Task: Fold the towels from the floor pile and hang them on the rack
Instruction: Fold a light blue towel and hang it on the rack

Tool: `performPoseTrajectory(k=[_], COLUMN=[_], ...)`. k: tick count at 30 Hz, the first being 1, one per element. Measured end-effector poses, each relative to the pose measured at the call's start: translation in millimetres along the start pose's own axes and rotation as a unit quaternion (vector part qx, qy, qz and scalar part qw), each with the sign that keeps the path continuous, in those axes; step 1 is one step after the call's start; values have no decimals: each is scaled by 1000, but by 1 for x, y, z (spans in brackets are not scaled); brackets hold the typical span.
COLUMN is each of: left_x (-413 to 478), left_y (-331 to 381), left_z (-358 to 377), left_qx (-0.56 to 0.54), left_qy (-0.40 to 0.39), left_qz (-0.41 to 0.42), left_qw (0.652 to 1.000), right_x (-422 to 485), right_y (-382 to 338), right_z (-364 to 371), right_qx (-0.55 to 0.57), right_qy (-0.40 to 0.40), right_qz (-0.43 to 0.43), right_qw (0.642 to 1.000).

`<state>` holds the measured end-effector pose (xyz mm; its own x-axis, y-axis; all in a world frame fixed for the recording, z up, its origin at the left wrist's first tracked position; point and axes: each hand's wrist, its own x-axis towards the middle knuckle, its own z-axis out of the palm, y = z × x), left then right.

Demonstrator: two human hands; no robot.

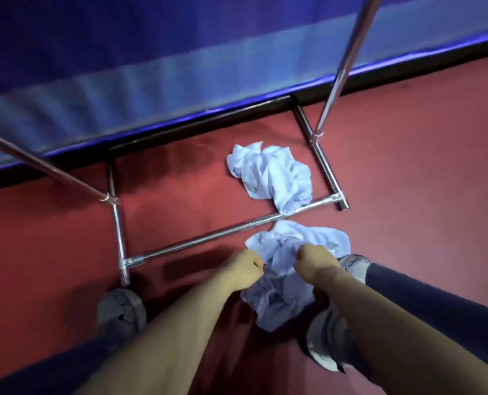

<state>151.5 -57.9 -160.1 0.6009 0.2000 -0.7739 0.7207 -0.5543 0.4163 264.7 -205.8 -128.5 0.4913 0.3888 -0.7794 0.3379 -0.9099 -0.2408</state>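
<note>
One rumpled white towel [277, 297], left hand [244, 269], right hand [315, 262], fingers curled gripping it

The red floor [408, 152] bears the metal rack [203, 238] and one crumpled white towel [274, 175].

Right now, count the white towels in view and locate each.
2. The far towel lies on the floor inside the rack base; the near towel is gripped by the left hand and right hand. Either may hide more.

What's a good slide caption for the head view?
Gripping a crumpled towel with left hand and right hand beside the rack; another towel lies on the red floor.
</note>
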Motion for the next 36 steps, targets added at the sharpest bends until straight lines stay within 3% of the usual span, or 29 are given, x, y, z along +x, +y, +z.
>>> performPoseTrajectory(k=[6, 11, 16, 22, 26, 29, 32, 36], left_x=[48, 71, 54, 14, -17, -46, -89, -144], left_y=[-4, -7, -6, 3, 14, 16, 25, 28], left_z=[35, 57, 70, 39, 4, -18, -40, -66], left_qx=[-8, -130, -138, -158, -205, -197, -187, -138], left_qy=[-32, -44, -64, 48, 66, 41, 47, 106], left_qz=[-54, -76, -109, -67, -38, -16, 12, 46], left_qw=[998, 988, 982, 984, 976, 979, 981, 984], right_x=[42, 57, 56, 33, -8, -41, -77, -130], right_y=[3, -6, -7, -22, -40, -54, -74, -102], right_z=[27, 62, 67, 38, 7, -15, -47, -94], right_qx=[63, -24, -57, -63, -15, 108, 275, 311], right_qy=[-3, -43, -102, -78, -21, 50, 130, 236], right_qz=[13, -35, -23, -8, -50, -84, -99, -163], right_qw=[998, 998, 993, 995, 998, 989, 947, 906])
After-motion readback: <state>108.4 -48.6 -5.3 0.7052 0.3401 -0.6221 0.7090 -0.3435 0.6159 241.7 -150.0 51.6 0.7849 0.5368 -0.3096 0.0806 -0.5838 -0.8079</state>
